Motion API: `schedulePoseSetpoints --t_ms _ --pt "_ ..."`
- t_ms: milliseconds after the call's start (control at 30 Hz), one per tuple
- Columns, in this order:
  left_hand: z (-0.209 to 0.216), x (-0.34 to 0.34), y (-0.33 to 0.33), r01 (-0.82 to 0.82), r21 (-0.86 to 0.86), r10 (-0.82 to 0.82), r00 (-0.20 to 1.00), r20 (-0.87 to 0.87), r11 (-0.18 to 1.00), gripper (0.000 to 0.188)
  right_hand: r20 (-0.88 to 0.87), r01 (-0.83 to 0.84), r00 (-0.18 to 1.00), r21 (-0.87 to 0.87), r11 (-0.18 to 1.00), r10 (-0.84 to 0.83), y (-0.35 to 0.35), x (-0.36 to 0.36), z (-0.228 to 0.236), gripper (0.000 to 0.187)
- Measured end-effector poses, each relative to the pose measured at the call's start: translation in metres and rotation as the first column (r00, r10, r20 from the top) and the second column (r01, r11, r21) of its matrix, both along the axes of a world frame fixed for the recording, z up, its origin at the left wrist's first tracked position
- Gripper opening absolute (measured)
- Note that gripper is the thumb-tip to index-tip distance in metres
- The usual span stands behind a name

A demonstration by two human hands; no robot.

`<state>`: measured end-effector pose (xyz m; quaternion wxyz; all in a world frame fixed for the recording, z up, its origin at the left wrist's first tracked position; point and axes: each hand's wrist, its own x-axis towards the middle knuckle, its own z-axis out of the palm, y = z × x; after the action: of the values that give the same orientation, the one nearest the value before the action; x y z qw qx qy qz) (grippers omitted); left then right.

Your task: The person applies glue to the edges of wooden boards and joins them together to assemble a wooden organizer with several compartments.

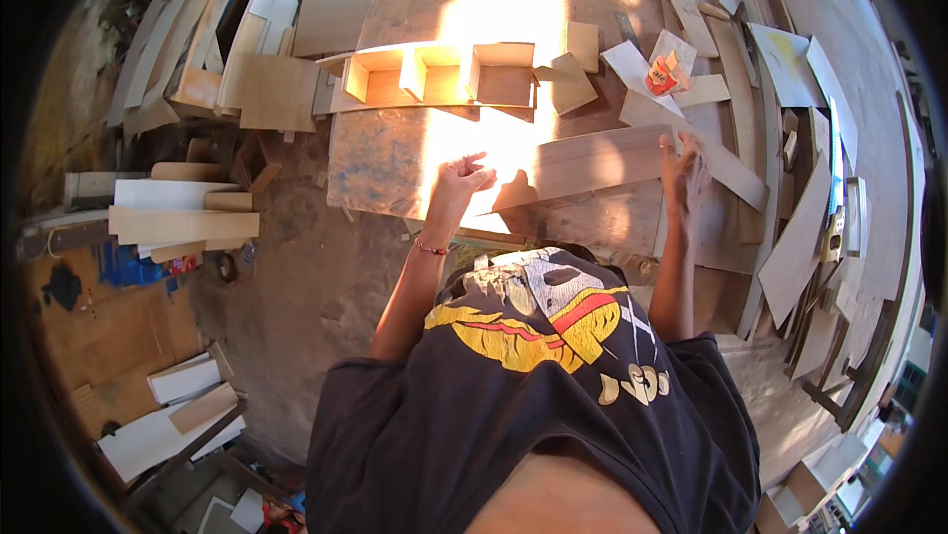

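Note:
My left hand (463,181) hovers near the left end of a long thin wooden board (597,163), its fingers loosely bent and apart. Strong sunlight washes out the area around its fingertips, and I see nothing held there. At the board's other end is my right hand (683,169), thumb and forefinger spread upward; whether it touches the board I cannot tell. The board lies slantwise on the worktable (385,154). Beyond my left hand stands an open wooden box (464,103) with three compartments.
Right of the box lie small wood pieces (570,85) and a red-and-white packet (667,74) on offcuts. Long boards (731,164) cover the table's right side. Stacked panels (276,90) lie at far left, more boards (183,223) below them. Leaning panels (798,228) line the right.

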<state>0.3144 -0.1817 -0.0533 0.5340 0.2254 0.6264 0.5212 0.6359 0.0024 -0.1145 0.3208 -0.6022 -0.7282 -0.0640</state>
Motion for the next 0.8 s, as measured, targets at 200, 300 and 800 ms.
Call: schedulePoseSetpoints --t_ms 200,300,800 --pt "0.023 0.025 0.024 -0.138 -0.015 0.138 0.965 0.221 0.990 0.027 -0.550 -0.572 0.755 -0.285 0.769 0.357 -0.063 -0.109 0.074 0.023" --pt "0.033 0.040 0.041 -0.159 0.018 0.143 0.929 0.342 0.987 0.027 -0.561 -0.729 0.648 -0.260 0.633 0.515 -0.081 -0.133 0.091 0.019" --pt "0.035 0.076 0.047 -0.146 0.025 0.145 0.987 0.064 0.989 0.033 -0.225 -0.748 0.663 -0.152 0.646 0.714 -0.080 -0.116 0.083 0.012"
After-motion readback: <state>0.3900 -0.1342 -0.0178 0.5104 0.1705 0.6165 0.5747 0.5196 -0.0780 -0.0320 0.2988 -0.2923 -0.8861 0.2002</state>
